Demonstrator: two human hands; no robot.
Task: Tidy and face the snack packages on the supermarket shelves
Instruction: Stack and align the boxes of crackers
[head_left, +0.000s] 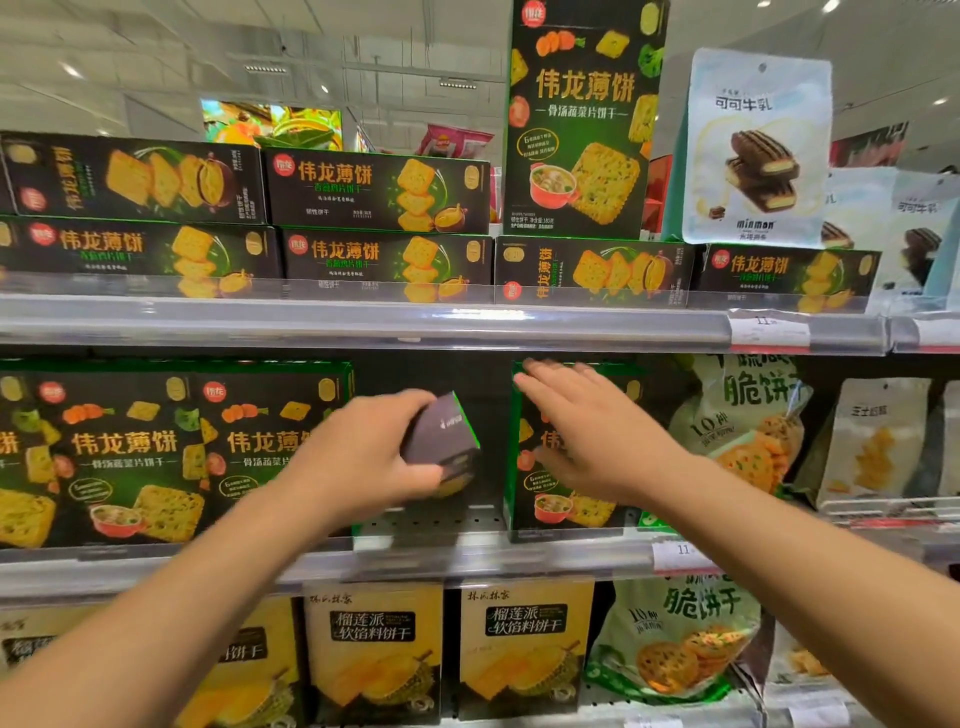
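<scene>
My left hand (363, 457) grips a black-and-green cracker box (441, 436) end-on, in the gap of the middle shelf between the standing boxes. My right hand (587, 431) lies with straight fingers against the front of an upright black-green cracker box (566, 512) to the right of the gap. Two more upright boxes of the same kind (124, 457) stand left of the gap, facing forward.
The top shelf holds stacked flat cracker boxes (384, 223), one upright box (582, 119) and white chocolate-biscuit bags (753, 150). Green cracker bags (748, 426) stand right of my right hand. Yellow durian-biscuit boxes (374, 649) fill the bottom shelf. A clear shelf rail (363, 322) runs across.
</scene>
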